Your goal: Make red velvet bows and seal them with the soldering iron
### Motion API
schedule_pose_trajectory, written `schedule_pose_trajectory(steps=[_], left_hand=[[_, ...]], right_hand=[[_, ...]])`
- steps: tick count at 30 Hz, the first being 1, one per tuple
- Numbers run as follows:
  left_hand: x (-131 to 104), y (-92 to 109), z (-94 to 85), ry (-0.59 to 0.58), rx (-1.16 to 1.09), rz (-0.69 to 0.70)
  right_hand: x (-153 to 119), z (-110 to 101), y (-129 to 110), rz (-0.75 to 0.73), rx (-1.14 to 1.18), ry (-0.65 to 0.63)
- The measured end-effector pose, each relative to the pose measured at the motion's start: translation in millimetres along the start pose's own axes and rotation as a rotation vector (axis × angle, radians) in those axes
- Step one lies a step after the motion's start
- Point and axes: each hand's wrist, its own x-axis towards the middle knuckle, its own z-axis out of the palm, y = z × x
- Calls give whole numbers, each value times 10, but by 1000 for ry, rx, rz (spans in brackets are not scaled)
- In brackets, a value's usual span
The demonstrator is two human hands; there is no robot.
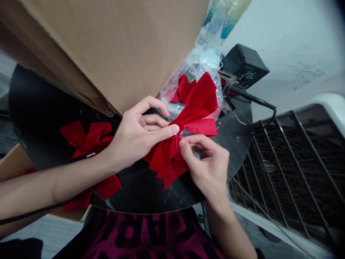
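A red velvet ribbon bow is held up over the black round table, its loops and notched tails spread out. My left hand pinches the bow near its centre knot, thumb on top. With thumb and forefinger together, my right hand grips the bow just below and right of the knot; a small shiny bit shows between the hands, too small to make out. Another red bow with a small silvery piece at its middle lies on the table to the left, partly hidden by my left forearm.
A big cardboard box stands at the back of the black marbled table. Behind the bow is a clear plastic bag with more red ribbon. A black box with a dial sits back right, near a white-framed wire rack.
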Motion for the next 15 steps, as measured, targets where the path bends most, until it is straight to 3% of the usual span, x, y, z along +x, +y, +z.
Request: schedule_pose_trajectory(steps=[3, 5, 8, 9, 10, 12, 13, 15], left_hand=[[-18, -2, 16, -17, 23, -17], [-20, -4, 21, -59, 38, -32], [3, 1, 14, -60, 92, -67], [15, 5, 9, -45, 112, -78], [27, 8, 2, -34, 125, -90], [47, 12, -8, -35, 128, -122], [52, 12, -12, -39, 125, -134], [53, 8, -19, -40, 121, -145]], right_hand=[[-55, 1, 39, 209, 223, -131], [-121, -100, 19, 224, 165, -237], [-123, -464, 8, 144, -79, -455], [-61, -622, 41, 140, -116, -458], [44, -780, 100, 155, -88, -339], [370, -1052, 287, 140, 5, 90], [575, -1151, 400, 155, 99, 215], [1001, -1254, 622, 163, 182, 258]])
